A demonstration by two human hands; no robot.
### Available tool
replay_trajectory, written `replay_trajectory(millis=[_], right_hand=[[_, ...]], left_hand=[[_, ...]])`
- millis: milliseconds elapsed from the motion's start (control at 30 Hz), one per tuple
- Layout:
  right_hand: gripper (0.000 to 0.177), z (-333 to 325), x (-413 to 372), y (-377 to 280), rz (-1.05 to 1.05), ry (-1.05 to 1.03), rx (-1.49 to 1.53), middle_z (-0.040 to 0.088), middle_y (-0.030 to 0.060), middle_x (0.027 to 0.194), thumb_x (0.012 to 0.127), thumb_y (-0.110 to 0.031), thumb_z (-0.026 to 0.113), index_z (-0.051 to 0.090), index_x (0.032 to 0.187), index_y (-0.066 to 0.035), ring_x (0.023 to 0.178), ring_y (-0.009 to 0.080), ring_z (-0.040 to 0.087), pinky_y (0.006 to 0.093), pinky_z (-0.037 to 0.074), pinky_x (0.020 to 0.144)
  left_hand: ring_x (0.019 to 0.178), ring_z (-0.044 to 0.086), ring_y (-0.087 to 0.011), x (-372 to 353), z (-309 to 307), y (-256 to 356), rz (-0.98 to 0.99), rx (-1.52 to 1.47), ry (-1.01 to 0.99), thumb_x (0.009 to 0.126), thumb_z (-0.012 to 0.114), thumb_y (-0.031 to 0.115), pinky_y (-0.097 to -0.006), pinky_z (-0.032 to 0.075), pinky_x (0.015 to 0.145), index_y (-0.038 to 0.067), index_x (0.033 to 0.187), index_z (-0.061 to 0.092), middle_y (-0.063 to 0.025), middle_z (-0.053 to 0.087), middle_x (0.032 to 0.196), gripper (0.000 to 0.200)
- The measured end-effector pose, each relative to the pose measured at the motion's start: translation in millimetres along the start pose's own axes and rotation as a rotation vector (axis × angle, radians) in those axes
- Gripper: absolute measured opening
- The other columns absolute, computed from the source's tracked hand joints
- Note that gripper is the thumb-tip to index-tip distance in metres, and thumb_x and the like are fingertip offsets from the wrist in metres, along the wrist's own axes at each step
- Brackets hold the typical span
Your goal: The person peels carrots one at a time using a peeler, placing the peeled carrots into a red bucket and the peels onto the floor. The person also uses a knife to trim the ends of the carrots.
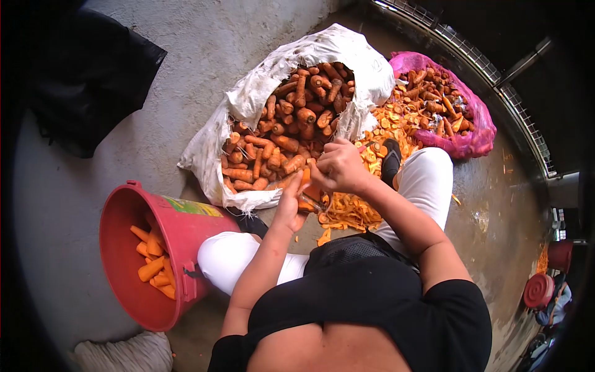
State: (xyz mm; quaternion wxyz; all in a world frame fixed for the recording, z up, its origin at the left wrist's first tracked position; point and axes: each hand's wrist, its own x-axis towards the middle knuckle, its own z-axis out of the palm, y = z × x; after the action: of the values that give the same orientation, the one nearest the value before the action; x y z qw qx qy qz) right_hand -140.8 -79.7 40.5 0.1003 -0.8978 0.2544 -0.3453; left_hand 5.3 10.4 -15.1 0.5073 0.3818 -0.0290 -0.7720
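My left hand (pixel 287 206) is closed around a carrot (pixel 305 180) with a bright orange, peeled-looking surface. Against its upper end my right hand (pixel 340 165) makes a fist; the tool or other thing in its fingers is mostly hidden. Orange peelings (pixel 348 214) lie on the floor just beneath both hands. Beyond them, a torn white sack (pixel 365 59) gapes open, full of unpeeled carrots (pixel 307 116). To the left, a red bucket (pixel 197 224) lies tilted with its mouth facing left, and several peeled carrots (pixel 159 270) rest inside.
A pink mesh sack (pixel 482 127) of carrots and scraps stands at the upper right, beside more cut pieces (pixel 387 127). Black cloth (pixel 93 80) hangs at upper left. A pale sack (pixel 127 354) lies at lower left. Far right, a person (pixel 559 304) is near a red tub (pixel 538 291).
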Motion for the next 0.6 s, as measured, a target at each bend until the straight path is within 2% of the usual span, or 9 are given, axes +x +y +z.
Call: replay_trajectory(millis=[100, 167, 233, 267, 367, 467, 500, 567, 600], right_hand=[[0.039, 2, 1, 24, 0.154, -0.028, -0.032, 0.051, -0.0033, 0.044, 0.082, -0.021, 0.058, 0.054, 0.044, -0.014, 0.047, 0.0130, 0.043, 0.0317, 0.040, 0.061], [0.042, 0, 3, 49, 0.273, -0.082, -0.115, 0.050, -0.0030, 0.043, 0.087, -0.026, 0.053, 0.056, 0.046, -0.015, 0.046, 0.0136, 0.042, 0.0320, 0.042, 0.067], [0.047, 4, -6, 96, 0.449, -0.345, -0.316, 0.048, 0.0013, 0.042, 0.091, -0.032, 0.047, 0.058, 0.049, -0.016, 0.044, 0.0156, 0.040, 0.0335, 0.044, 0.074], [0.046, -1, -5, 107, 0.598, -0.508, -0.405, 0.049, 0.0050, 0.043, 0.090, -0.035, 0.047, 0.060, 0.052, -0.014, 0.043, 0.0177, 0.045, 0.0352, 0.045, 0.075], [0.044, -3, -14, 119, 0.626, -0.332, -0.435, 0.057, 0.0076, 0.048, 0.084, -0.037, 0.052, 0.065, 0.053, -0.010, 0.047, 0.0207, 0.057, 0.0364, 0.046, 0.074], [0.040, -16, 5, 77, 0.849, -0.238, 0.004, 0.060, 0.0085, 0.051, 0.083, -0.037, 0.054, 0.069, 0.055, -0.011, 0.046, 0.0208, 0.057, 0.0362, 0.046, 0.072], [0.038, -20, 10, 58, 0.840, -0.245, 0.078, 0.058, 0.0059, 0.048, 0.082, -0.036, 0.055, 0.070, 0.058, -0.011, 0.047, 0.0190, 0.056, 0.0342, 0.046, 0.068], [0.034, -11, 4, 37, 0.306, -0.017, -0.023, 0.053, 0.0007, 0.044, 0.081, -0.027, 0.059, 0.066, 0.052, -0.013, 0.049, 0.0149, 0.052, 0.0318, 0.045, 0.062], [0.033, -8, 3, 28, 0.233, -0.038, -0.024, 0.053, -0.0003, 0.044, 0.081, -0.024, 0.059, 0.065, 0.050, -0.012, 0.049, 0.0149, 0.050, 0.0315, 0.043, 0.061]], left_hand=[[0.072, 0.062, -0.0151, -11, 8, -2, 0.175, 0.142, -0.096, 0.097, 0.045, 0.040, -0.0267, 0.051, 0.053, 0.005, 0.121, 0.052, -0.0071, 0.062, 0.096, 0.043], [0.067, 0.061, -0.0127, -22, 20, -2, 0.127, 0.224, -0.063, 0.096, 0.045, 0.041, -0.0230, 0.047, 0.047, 0.004, 0.121, 0.053, -0.0069, 0.062, 0.086, 0.045], [0.066, 0.060, -0.0122, -27, 24, 1, 0.111, 0.358, -0.114, 0.096, 0.046, 0.041, -0.0215, 0.047, 0.047, 0.003, 0.121, 0.054, -0.0070, 0.062, 0.082, 0.046], [0.063, 0.060, -0.0116, -31, 30, 4, 0.121, 0.363, -0.109, 0.096, 0.046, 0.042, -0.0211, 0.048, 0.048, 0.004, 0.118, 0.055, -0.0069, 0.062, 0.078, 0.045], [0.064, 0.061, -0.0122, -19, 21, 4, 0.203, 0.369, -0.072, 0.096, 0.046, 0.043, -0.0217, 0.049, 0.050, 0.005, 0.116, 0.056, -0.0072, 0.062, 0.079, 0.045], [0.068, 0.063, -0.0137, -8, 12, 7, 0.094, 0.302, -0.052, 0.097, 0.044, 0.044, -0.0232, 0.051, 0.053, 0.005, 0.116, 0.055, -0.0068, 0.063, 0.083, 0.045], [0.071, 0.063, -0.0143, -5, 11, 6, 0.104, 0.255, -0.051, 0.097, 0.043, 0.044, -0.0245, 0.051, 0.055, 0.005, 0.117, 0.055, -0.0065, 0.063, 0.086, 0.045], [0.075, 0.064, -0.0156, 2, 9, 2, 0.121, 0.158, -0.050, 0.098, 0.042, 0.043, -0.0269, 0.053, 0.060, 0.006, 0.118, 0.054, -0.0060, 0.063, 0.091, 0.044], [0.077, 0.064, -0.0161, 4, 6, 1, 0.095, 0.156, -0.034, 0.098, 0.041, 0.042, -0.0279, 0.053, 0.062, 0.006, 0.118, 0.053, -0.0060, 0.063, 0.093, 0.043]])
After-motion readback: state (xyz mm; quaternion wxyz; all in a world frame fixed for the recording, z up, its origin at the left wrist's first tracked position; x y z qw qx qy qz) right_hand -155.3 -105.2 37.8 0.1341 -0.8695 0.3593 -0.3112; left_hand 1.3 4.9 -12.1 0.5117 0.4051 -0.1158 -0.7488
